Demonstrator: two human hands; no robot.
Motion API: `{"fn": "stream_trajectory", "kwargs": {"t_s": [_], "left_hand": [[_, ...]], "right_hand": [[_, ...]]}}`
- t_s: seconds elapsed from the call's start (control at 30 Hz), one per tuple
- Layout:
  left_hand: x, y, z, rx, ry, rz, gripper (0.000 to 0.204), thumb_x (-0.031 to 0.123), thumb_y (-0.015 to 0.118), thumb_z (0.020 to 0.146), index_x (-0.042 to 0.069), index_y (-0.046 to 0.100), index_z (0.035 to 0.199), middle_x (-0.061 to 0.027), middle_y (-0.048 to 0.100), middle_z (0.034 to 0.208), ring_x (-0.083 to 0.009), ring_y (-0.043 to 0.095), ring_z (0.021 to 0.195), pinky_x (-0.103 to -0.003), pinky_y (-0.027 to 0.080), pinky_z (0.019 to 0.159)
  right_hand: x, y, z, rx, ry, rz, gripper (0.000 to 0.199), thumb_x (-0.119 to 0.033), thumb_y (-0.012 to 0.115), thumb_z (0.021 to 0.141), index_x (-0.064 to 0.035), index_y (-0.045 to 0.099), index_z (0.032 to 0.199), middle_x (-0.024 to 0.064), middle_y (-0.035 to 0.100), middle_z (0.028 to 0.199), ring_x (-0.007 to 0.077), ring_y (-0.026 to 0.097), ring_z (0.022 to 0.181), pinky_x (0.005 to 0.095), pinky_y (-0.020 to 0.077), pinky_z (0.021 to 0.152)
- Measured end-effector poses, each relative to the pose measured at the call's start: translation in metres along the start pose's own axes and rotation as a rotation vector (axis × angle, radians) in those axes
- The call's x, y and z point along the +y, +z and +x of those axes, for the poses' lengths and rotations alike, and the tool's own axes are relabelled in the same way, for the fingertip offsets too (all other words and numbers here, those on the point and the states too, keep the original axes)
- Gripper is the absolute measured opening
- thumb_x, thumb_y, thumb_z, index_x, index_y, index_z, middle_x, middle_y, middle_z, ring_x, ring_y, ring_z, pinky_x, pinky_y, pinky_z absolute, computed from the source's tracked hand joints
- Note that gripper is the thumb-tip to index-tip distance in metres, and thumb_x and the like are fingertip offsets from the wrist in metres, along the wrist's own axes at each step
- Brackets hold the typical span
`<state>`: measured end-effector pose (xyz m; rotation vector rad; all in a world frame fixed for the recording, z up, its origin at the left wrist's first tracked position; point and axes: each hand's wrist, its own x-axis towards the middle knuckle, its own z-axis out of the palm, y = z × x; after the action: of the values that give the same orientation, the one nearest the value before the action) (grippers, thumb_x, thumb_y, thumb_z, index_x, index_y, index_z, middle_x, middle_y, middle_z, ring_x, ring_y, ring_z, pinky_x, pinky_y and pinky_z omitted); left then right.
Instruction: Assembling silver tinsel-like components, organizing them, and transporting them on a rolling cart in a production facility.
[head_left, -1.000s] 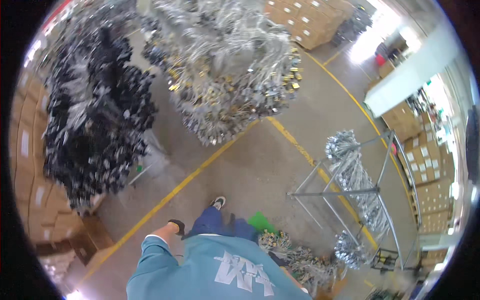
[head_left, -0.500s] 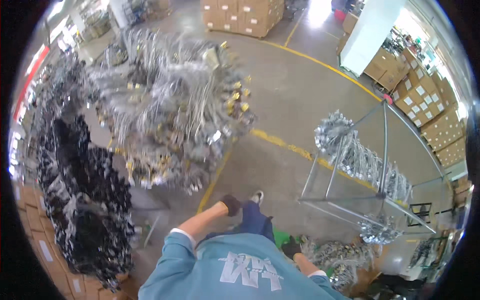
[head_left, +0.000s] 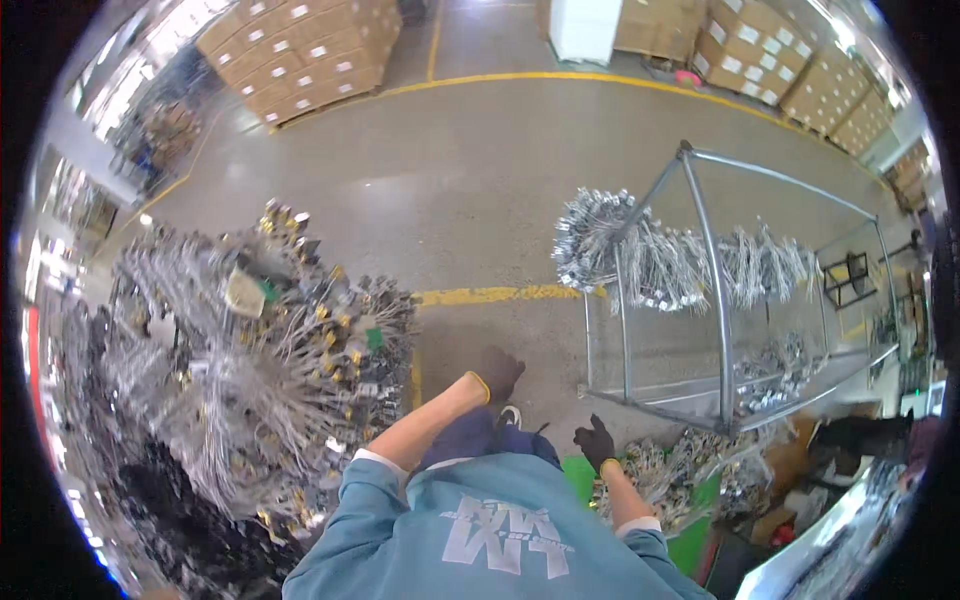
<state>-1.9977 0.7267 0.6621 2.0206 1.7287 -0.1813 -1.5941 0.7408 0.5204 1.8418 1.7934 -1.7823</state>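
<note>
My left hand [head_left: 499,374], in a dark glove, hangs over the grey floor in front of me, slightly blurred. Its fingers stretch out and nothing shows in them. My right hand [head_left: 595,441], gloved the same way, has its fingers apart and is free of any object. Close beside it lies a pile of silvery cable bundles [head_left: 655,475] by a green surface [head_left: 690,550]. A metal tube rack [head_left: 712,270] stands ahead of that hand, bearing wire bundles [head_left: 665,260] with shiny ends. Neither hand touches the rack.
A large heap of grey cables [head_left: 225,370] with gold-coloured connectors fills the left, with black cable bundles [head_left: 190,500] nearer me. Carton stacks [head_left: 310,60] and more cartons [head_left: 760,50] stand far off. A yellow floor line [head_left: 490,295] crosses ahead. A dark sleeve-like shape [head_left: 915,440] shows at the right edge.
My view has turned to the right, and the rack is nearer. Both hands have swung forward; the right now shows fully. The black bundles have slid toward the lower left of the view.
</note>
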Motion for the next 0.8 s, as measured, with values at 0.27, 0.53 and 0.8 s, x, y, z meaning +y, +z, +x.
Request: {"fn": "stream_trajectory", "kwargs": {"t_s": [0.27,0.53,0.8], "left_hand": [[-0.155,-0.074,0.143,-0.025,-0.017,0.160,0.026,0.033,0.063,0.092,0.018,0.082,0.101,-0.0116,0.080,0.091,-0.0339,0.078,0.092,-0.053,0.055,0.080],[-0.279,-0.184,0.291,0.030,0.156,0.256,0.021,0.034,0.065,0.089,0.016,0.076,0.091,-0.0089,0.078,0.088,-0.0322,0.075,0.084,-0.054,0.050,0.077],[-0.361,-0.342,0.419,-0.157,0.078,0.138,0.035,0.024,0.068,0.093,0.018,0.075,0.127,-0.0110,0.082,0.105,-0.0303,0.078,0.108,-0.047,0.056,0.093]], "right_hand": [[-0.014,0.014,0.047,-0.441,-0.615,-1.386,0.015,-0.036,0.069,0.090,-0.0310,0.079,0.099,0.0001,0.075,0.107,0.0225,0.070,0.105,0.0465,0.0521,0.100],[-0.115,0.033,0.196,0.199,-0.682,-0.316,0.032,-0.031,0.070,0.101,-0.0137,0.073,0.128,0.0086,0.077,0.109,0.0230,0.073,0.087,0.0390,0.0554,0.066],[-0.371,-0.018,0.400,0.342,0.124,0.687,0.049,-0.017,0.084,0.083,-0.0103,0.070,0.129,0.0040,0.074,0.118,0.0287,0.067,0.115,0.0475,0.0582,0.088]]}}
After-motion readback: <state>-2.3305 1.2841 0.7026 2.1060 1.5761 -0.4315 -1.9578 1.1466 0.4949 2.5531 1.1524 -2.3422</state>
